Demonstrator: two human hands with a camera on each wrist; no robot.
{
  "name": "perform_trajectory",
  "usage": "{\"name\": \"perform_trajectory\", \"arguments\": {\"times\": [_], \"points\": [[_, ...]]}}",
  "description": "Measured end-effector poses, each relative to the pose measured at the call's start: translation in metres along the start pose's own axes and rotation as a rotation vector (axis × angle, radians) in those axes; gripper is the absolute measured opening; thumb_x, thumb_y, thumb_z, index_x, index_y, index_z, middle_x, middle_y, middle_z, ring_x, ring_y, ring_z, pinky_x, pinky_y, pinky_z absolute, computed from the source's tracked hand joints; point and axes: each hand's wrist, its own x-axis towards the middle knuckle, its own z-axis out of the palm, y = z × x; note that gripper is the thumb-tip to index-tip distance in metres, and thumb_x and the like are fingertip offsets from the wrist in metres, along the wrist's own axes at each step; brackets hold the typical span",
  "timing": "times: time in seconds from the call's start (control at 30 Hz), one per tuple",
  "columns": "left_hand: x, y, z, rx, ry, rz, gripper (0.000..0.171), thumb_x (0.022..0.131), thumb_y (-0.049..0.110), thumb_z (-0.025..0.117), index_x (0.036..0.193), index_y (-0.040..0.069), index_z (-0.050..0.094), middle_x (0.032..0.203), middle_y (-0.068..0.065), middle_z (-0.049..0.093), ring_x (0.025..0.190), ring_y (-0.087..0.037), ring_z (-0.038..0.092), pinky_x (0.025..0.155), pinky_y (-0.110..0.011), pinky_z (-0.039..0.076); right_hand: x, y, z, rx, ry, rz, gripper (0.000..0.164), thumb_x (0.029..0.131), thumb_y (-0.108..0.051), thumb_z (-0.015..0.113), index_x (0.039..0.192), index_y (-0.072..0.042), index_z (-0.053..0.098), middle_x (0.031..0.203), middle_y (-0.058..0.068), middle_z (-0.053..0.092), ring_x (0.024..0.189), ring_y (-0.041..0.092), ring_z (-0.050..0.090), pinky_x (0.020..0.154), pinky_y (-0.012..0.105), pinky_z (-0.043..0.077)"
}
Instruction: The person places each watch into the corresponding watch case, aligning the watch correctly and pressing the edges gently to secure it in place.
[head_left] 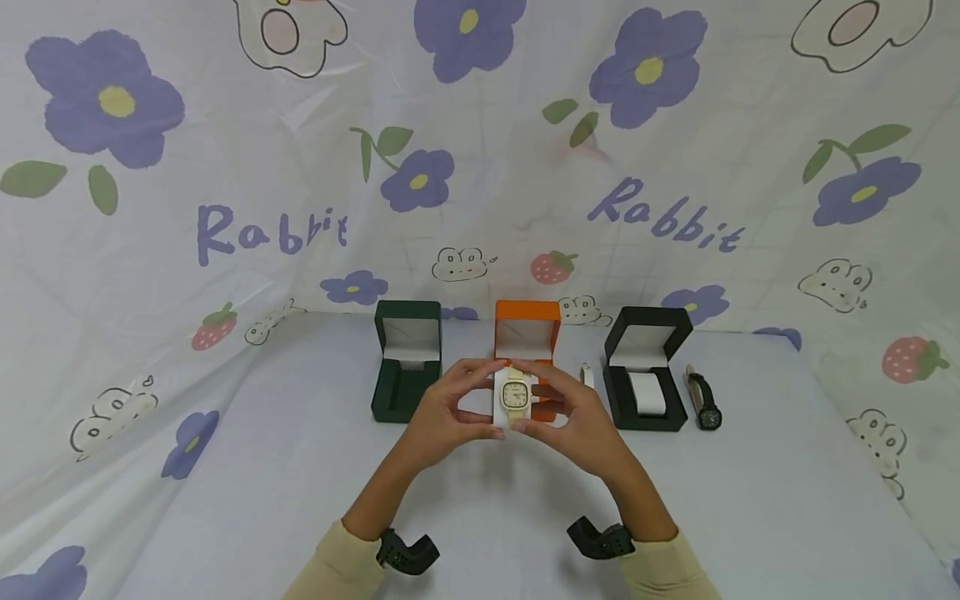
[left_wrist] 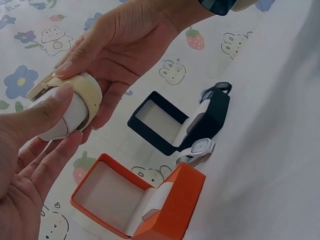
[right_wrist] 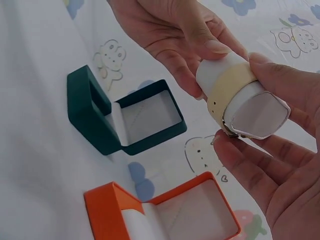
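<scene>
Two hands are at work here, left (head_left: 442, 421) and right (head_left: 588, 421), and between them they have one cream watch (head_left: 515, 395), its strap wrapped around a white cushion (right_wrist: 210, 75). Count the watches: three! The cream one is up in the hands, a white watch (left_wrist: 201, 146) sits between the orange and black boxes, and a black watch (head_left: 708, 417) lies just right of the black box. Three boxes too, all in a row with lids up: green box (head_left: 408, 309), orange box (head_left: 527, 309), black box (head_left: 648, 315). Cushions, three in view: the one in hand, an orange-box cushion (left_wrist: 160, 200) and a black-box cushion (head_left: 647, 393).

Now the grip! Both hands are pinching, left from one side, right from the other, thumbs nearer the body and forefingers on the far side, with the cream watch framed right between them. Its dial faces up to the head camera, and it's held above the table (head_left: 487, 517), in front of the orange box. From the right wrist, the left thumb presses the cushion near its end, clear of the strap; the right thumb is at the strap's edge, and a right fingertip sits beside the buckle (right_wrist: 231, 132). Two black wrist mounts (head_left: 408, 552) (head_left: 600, 537), one per arm, round out the count.
</scene>
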Motion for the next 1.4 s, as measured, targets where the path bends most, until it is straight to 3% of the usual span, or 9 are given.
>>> {"name": "perform_trajectory", "arguments": {"times": [0.1,0.3,0.6,1.1,1.3,1.4], "points": [[0.0008,-0.0001,-0.0007,-0.002,-0.007,0.003,0.083,0.076,0.003,0.089,0.148,0.028,0.055,0.139,0.0,0.051,0.126,-0.029,0.059,0.077,-0.037,0.063,0.0004,0.0005,-0.0004,0.031,-0.001,-0.008,0.072,0.083,-0.008,0.084,0.147,-0.025,0.054,0.135,0.003,0.061,0.113,0.025,0.066,0.094,0.044,0.058],[0.0013,-0.001,-0.0015,-0.005,-0.017,0.001,0.083,0.077,0.005,0.088,0.149,0.026,0.054,0.139,-0.001,0.051,0.126,-0.029,0.059,0.079,-0.036,0.062,0.0005,-0.0001,0.0013,0.047,-0.002,-0.007,0.071,0.084,-0.008,0.084,0.147,-0.023,0.054,0.138,0.003,0.058,0.116,0.026,0.065,0.098,0.036,0.056],[0.0006,0.0001,-0.0009,-0.008,-0.003,-0.003,0.083,0.076,0.005,0.089,0.148,0.028,0.055,0.14,-0.001,0.051,0.124,-0.029,0.059,0.078,-0.037,0.063,0.0006,-0.0035,0.0022,0.032,0.006,-0.028,0.071,0.084,-0.005,0.083,0.146,-0.019,0.053,0.139,0.004,0.057,0.113,0.024,0.066,0.102,0.039,0.054],[-0.001,0.0047,0.0004,0.024,0.023,-0.004,0.085,0.075,-0.001,0.088,0.146,0.034,0.057,0.139,0.003,0.052,0.122,-0.026,0.06,0.076,-0.036,0.063,0.0004,-0.0032,0.0043,0.023,0.024,-0.009,0.071,0.083,-0.008,0.084,0.146,-0.024,0.054,0.139,0.001,0.057,0.112,0.022,0.066,0.1,0.038,0.054],[-0.0004,0.0043,-0.0003,0.026,0.026,0.004,0.081,0.076,0.003,0.089,0.145,0.032,0.058,0.139,0.003,0.052,0.121,-0.026,0.06,0.076,-0.036,0.063,0.0008,-0.0034,0.0047,0.025,0.031,-0.009,0.073,0.082,-0.008,0.085,0.145,-0.028,0.055,0.138,-0.003,0.057,0.112,0.019,0.066,0.1,0.04,0.055],[-0.0006,0.0037,-0.0011,0.028,0.025,0.011,0.079,0.076,0.006,0.089,0.146,0.029,0.058,0.14,0.002,0.052,0.121,-0.027,0.06,0.076,-0.036,0.063,0.0011,-0.0029,0.0051,0.026,0.025,-0.026,0.072,0.083,-0.008,0.085,0.145,-0.027,0.055,0.139,-0.002,0.057,0.112,0.019,0.066,0.1,0.036,0.055]]}}
